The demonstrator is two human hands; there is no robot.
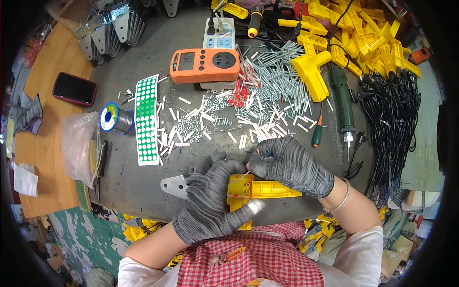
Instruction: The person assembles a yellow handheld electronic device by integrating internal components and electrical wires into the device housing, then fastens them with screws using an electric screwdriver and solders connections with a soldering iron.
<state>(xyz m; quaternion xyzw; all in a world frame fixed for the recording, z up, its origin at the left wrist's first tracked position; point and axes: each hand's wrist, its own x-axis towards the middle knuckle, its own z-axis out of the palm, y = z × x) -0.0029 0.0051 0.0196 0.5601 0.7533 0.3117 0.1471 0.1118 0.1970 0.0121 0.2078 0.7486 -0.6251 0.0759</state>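
Observation:
A yellow plastic tool housing [275, 189] lies near the table's front edge. My left hand [208, 196], in a grey striped glove, grips its left part, the thumb with a white-wrapped tip pressed across it. A grey metal plate with holes [174, 187] sticks out to the left from under this hand; whether it joins the housing is hidden. My right hand [289, 165], gloved alike, is closed just above the housing. A thin pale wire [239, 180] runs from the housing up to its pinched fingertips.
Beyond my hands lie loose screws [282, 71], nuts [189, 128] and white sleeves. An orange meter [205, 66], solder spool [116, 119] and green-dotted sticker sheet [147, 119] stand at the left and middle. On the right are a green electric screwdriver [342, 100], black cables [389, 124] and yellow housings [363, 33].

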